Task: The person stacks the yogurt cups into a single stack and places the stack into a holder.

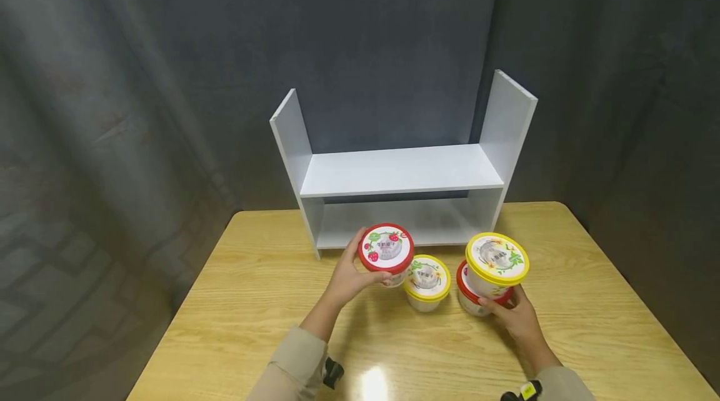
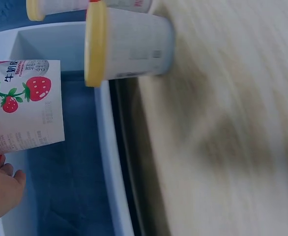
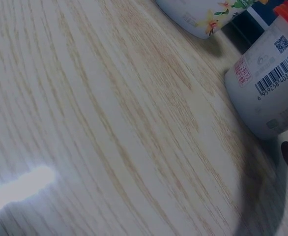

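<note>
white boards formed the shelf [image 1: 402, 170] i watched remotely on the wooden table [image 1: 225, 307]. in front of it, the left hand [image 1: 350, 276] gripped the strawberry tub [image 1: 387, 250]. before the shelf's right end, the right hand [image 1: 520, 321] grasped the lower red-lidded tub [image 1: 469, 305], with the upper yellow-lidded tub [image 1: 497, 258] stacked on it. the middle tub [image 1: 427, 279], yellow-lidded, stood before the shelf, between the hands. lids hid all four tubs' contents from me.
</note>
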A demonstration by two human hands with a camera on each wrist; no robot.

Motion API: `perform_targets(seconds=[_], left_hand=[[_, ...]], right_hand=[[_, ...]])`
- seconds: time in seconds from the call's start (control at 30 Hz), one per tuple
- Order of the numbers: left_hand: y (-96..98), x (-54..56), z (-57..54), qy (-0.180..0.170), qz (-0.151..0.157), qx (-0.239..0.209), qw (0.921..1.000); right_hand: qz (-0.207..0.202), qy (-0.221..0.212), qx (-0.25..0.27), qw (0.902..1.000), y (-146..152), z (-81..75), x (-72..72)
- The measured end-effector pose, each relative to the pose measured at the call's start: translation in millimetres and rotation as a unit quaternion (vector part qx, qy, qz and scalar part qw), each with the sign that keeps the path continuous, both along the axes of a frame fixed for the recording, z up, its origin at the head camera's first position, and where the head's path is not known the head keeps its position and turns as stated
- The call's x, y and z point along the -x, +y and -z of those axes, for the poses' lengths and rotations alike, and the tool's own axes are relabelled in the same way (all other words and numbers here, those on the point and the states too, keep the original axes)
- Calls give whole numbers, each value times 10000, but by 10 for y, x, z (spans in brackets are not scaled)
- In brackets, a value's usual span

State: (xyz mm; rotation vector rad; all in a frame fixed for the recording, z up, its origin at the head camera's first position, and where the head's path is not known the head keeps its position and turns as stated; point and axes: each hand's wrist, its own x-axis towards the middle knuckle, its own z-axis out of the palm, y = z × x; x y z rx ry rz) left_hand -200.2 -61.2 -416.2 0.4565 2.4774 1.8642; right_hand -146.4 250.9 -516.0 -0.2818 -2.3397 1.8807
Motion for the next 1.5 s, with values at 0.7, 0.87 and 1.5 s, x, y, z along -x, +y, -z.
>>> perform_targets(seconds=[0.7, 0.87, 1.5], left_hand=[[492, 64, -354, 73, 585, -226, 9980], [635, 65, -419, 152, 755, -346, 9964], [1235, 100, -600, -98, 981, -70, 9951]], right_hand=[[64, 165, -60, 9998, 17, 29, -9], [50, 233, 430, 9988, -11, 38, 5], [-136, 449, 260, 9986, -1, 2, -14]])
